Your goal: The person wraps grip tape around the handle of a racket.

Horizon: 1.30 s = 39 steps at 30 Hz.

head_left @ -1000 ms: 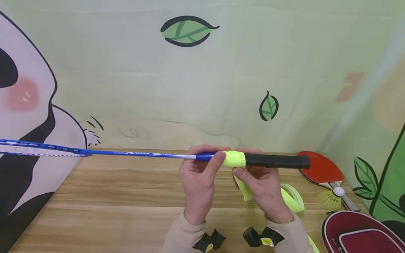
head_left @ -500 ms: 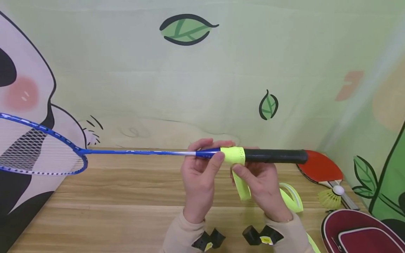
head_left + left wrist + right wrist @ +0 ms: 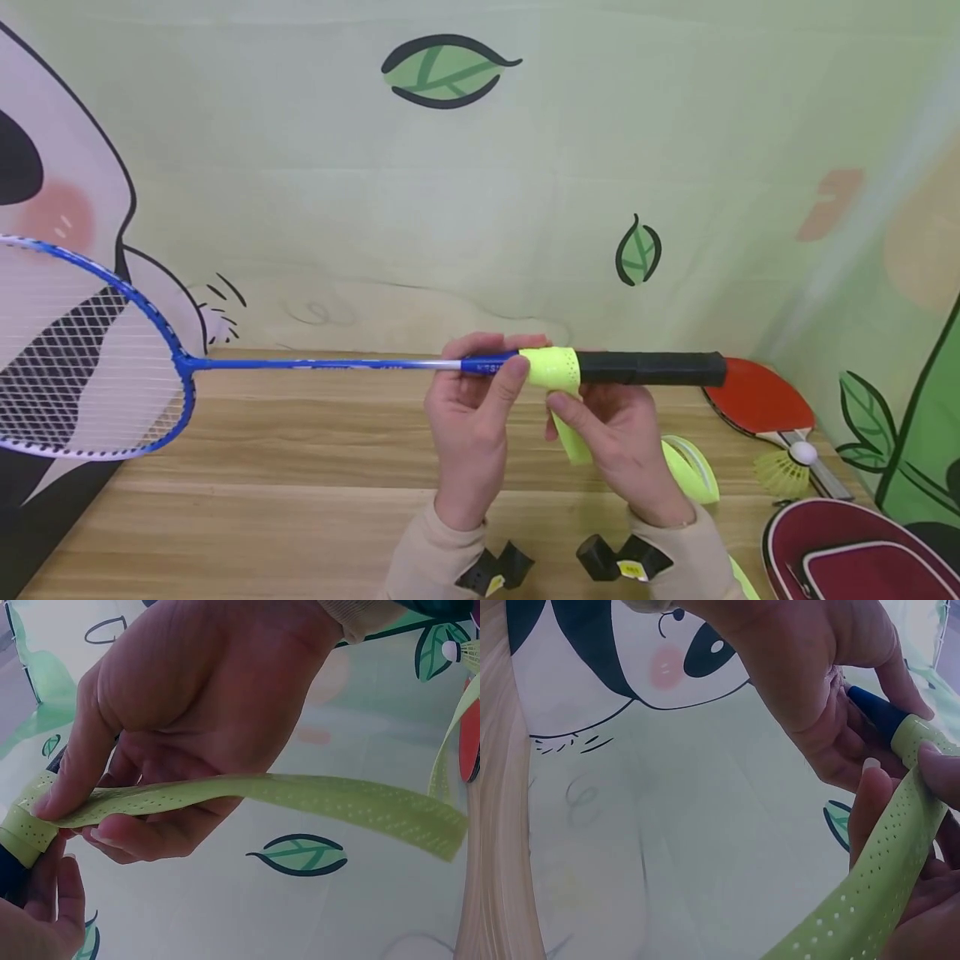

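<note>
Pinching tape (image 3: pixel 573 440): right hand (image 3: pixel 632 446). Racket head (image 3: pixel 82 358) cropped.

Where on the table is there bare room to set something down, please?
The table is widely bare on its left, below the racket shaft and left of the left hand. Its right side is crowded: red paddle, shuttlecock, maroon bag and loose yellow tape.

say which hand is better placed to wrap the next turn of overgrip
Probably the right hand: it pinches the unwound overgrip strip, while the left hand holds the badminton racket.
</note>
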{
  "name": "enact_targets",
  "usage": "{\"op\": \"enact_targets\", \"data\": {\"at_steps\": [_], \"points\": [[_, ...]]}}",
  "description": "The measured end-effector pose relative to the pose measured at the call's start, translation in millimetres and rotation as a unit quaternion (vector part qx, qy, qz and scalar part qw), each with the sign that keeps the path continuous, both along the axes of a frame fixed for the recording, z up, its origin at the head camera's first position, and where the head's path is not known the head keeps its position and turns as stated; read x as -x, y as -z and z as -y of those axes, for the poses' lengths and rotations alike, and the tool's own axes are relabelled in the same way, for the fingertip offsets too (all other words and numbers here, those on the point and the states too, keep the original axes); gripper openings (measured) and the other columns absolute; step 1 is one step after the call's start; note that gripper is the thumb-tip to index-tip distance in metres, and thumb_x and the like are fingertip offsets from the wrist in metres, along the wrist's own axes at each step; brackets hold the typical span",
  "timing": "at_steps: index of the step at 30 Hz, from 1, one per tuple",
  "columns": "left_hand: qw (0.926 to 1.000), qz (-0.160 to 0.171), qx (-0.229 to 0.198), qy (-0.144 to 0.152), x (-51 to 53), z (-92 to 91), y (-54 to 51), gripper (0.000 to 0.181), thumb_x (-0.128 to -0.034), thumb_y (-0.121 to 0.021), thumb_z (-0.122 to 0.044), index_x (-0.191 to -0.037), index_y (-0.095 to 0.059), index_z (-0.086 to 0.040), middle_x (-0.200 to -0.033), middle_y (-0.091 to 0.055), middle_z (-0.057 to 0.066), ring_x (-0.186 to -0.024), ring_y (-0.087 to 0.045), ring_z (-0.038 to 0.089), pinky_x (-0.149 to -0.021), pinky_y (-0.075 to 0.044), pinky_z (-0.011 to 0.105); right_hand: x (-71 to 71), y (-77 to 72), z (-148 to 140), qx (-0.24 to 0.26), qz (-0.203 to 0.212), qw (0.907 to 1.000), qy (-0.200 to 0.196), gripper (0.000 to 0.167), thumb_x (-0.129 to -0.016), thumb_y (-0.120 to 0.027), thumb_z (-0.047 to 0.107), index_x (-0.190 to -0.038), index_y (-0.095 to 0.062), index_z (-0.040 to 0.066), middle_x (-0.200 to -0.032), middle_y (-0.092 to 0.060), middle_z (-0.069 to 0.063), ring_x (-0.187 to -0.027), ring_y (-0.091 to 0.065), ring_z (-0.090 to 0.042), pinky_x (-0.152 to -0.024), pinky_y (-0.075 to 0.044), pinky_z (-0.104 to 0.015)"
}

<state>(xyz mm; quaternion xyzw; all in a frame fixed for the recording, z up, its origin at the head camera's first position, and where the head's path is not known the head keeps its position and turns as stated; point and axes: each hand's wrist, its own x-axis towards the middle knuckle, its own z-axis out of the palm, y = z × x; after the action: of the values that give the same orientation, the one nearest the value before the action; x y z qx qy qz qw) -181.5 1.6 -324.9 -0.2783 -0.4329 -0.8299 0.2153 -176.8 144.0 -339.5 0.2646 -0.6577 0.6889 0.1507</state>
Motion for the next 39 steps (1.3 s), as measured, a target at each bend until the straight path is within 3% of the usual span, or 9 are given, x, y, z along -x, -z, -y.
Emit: {"op": "enact_targets", "data": {"at_steps": [8,15,21,28,33,39], "points": [[0.9995,0.028,-0.001,-0.014,-0.6,0.3,1.1,0.021,-0.0932,-0.065,-0.008,-0.109,-0.054,-0.001,-0.101,-0.072,0.015,-0.096,-0.068,0.029,-0.084,-0.055,0.032,2.9,0.9,0.2,0.038,-0.028,0.9981,-0.038,0.039,-0.091,-0.063,-0.006,-0.128,-0.051,-0.004,-0.1,-0.064,-0.007,-0.06,-0.059,-0.022,-0.053,-0.055,-0.032],[0.9989,0.042,-0.005,-0.019,-1.2,0.1,0.9,0.023,-0.0913,-0.068,-0.009,-0.106,-0.055,0.002,-0.099,-0.072,0.016,-0.094,-0.068,0.028,-0.082,-0.056,0.031,4.9,0.2,1.5,0.073,-0.079,0.9918,-0.069,0.05,-0.088,-0.061,-0.014,-0.134,-0.043,-0.008,-0.102,-0.065,-0.01,-0.057,-0.057,-0.021,-0.049,-0.052,-0.03],[0.998,0.052,-0.004,-0.035,-0.6,-0.7,1.5,0.024,-0.09,-0.071,-0.012,-0.102,-0.056,0.003,-0.095,-0.073,0.016,-0.09,-0.07,0.027,-0.079,-0.056,0.031,5.1,0.1,1.7,0.092,-0.087,0.9888,-0.079,0.045,-0.087,-0.061,-0.015,-0.13,-0.05,-0.008,-0.101,-0.065,-0.01,-0.061,-0.057,-0.019,-0.051,-0.053,-0.029],[0.9975,0.065,0.0,-0.028,-1.3,-0.6,1.4,0.021,-0.0914,-0.069,-0.013,-0.104,-0.057,0.0,-0.096,-0.073,0.015,-0.09,-0.069,0.025,-0.08,-0.056,0.03,4.8,0.5,1.2,0.09,-0.08,0.989,-0.085,0.041,-0.087,-0.06,-0.016,-0.126,-0.051,-0.008,-0.1,-0.065,-0.009,-0.062,-0.058,-0.019,-0.051,-0.053,-0.029],[0.9972,0.071,0.006,-0.022,-1.6,-0.5,1.3,0.029,-0.0935,-0.066,-0.013,-0.107,-0.052,0.008,-0.097,-0.073,0.011,-0.091,-0.068,0.023,-0.082,-0.055,0.03,4.4,0.6,2.0,0.088,-0.075,0.9894,-0.088,0.04,-0.088,-0.059,-0.015,-0.126,-0.05,-0.006,-0.096,-0.064,-0.008,-0.062,-0.057,-0.02,-0.051,-0.053,-0.03],[0.9988,0.047,-0.009,0.004,-1.7,-1.8,0.7,0.017,-0.0945,-0.061,-0.006,-0.111,-0.056,-0.003,-0.104,-0.071,0.01,-0.1,-0.066,0.026,-0.089,-0.053,0.033,4.5,-1.1,1.8,0.077,-0.071,0.9921,-0.069,0.036,-0.091,-0.058,-0.012,-0.125,-0.05,-0.006,-0.088,-0.062,-0.008,-0.058,-0.057,-0.021,-0.048,-0.053,-0.032]]}}
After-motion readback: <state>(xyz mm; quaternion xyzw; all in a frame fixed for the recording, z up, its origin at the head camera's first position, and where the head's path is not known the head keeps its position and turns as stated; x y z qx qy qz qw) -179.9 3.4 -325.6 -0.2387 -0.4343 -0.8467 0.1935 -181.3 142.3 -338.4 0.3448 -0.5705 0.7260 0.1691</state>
